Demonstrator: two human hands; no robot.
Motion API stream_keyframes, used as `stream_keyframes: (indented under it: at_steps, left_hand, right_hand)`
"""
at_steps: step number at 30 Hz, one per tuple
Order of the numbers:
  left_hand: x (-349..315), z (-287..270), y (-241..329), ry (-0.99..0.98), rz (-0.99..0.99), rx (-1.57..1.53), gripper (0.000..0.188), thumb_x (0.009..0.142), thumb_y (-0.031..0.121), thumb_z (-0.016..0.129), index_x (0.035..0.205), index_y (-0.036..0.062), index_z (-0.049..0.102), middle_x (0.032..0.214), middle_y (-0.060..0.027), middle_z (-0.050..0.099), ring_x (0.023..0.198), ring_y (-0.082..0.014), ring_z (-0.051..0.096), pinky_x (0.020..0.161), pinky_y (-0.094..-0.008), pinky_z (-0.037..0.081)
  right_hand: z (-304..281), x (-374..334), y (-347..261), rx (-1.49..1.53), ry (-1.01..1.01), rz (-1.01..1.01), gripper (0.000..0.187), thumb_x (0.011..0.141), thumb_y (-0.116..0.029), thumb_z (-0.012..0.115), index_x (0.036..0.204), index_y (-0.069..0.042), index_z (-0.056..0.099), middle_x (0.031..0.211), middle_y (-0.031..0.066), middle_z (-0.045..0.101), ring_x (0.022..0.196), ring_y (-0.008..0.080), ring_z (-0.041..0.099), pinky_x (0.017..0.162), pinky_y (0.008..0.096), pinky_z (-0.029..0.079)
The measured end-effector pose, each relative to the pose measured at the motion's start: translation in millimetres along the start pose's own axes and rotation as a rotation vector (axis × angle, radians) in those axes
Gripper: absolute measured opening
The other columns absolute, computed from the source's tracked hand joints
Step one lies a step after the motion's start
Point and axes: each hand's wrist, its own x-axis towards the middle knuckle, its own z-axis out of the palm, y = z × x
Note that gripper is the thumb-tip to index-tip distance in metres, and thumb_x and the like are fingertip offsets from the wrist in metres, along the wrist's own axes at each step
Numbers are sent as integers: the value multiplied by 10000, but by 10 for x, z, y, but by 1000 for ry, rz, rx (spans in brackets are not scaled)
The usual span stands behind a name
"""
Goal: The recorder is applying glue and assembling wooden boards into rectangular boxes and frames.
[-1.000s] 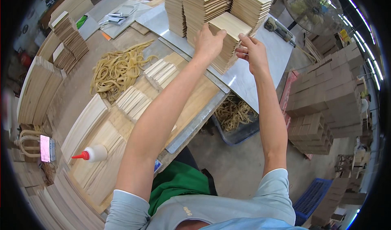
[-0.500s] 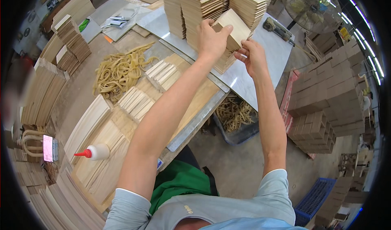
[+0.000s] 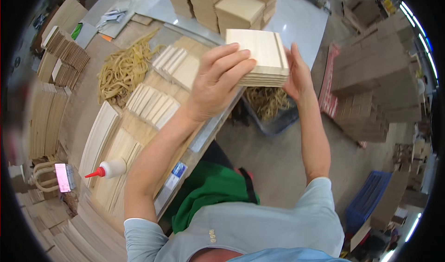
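A small stack of thin pale wooden boards [image 3: 257, 48] is held up between my two hands, raised above the bench edge. My left hand [image 3: 220, 79] grips it from the left, fingers across its top and near corner. On the other side, my right hand [image 3: 297, 74] presses against the right end, with part of its fingers hidden behind the boards. Just beyond stand tall piles of similar boards [image 3: 241, 8] on a grey sheet [image 3: 296, 18]. Short wooden strips [image 3: 152, 105] and a flat board [image 3: 186, 72] lie near my left forearm.
Tangled tan bands [image 3: 121, 69] lie on the bench at left. A white glue bottle with a red tip [image 3: 113, 168] rests on planks closer to me. Below the bench edge is a dark tub [image 3: 273, 125] holding more bands. Brown stacked blocks [image 3: 371, 86] stand at right.
Both hands have drawn the small stack of boards away from the tall piles and nearer to me. My left hand has shifted its hold, and the view has tilted.
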Motion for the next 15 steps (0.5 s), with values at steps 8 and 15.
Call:
stream_keyframes:
  at_steps: [8, 15]
  left_hand:
    - [-680, -245, 288, -247, -5, 257, 545, 636, 92, 741, 1155, 100, 576, 1185, -76, 524, 1153, -305, 445, 959, -400, 402]
    - [-609, -629, 549, -365, -1038, -326, 762, 718, 247, 774, 1348, 20, 411, 1281, -151, 483, 1148, -264, 474, 990, -357, 370]
  right_hand:
    - [304, -196, 420, -368, -171, 62, 780, 825, -239, 645, 1436, 8, 228, 1276, 150, 504, 1108, 211, 548, 937, 326, 444]
    - [521, -318, 240, -962, -550, 214, 922, 687, -107, 636, 1485, -87, 174, 1164, 160, 543, 1020, 208, 526, 937, 309, 395]
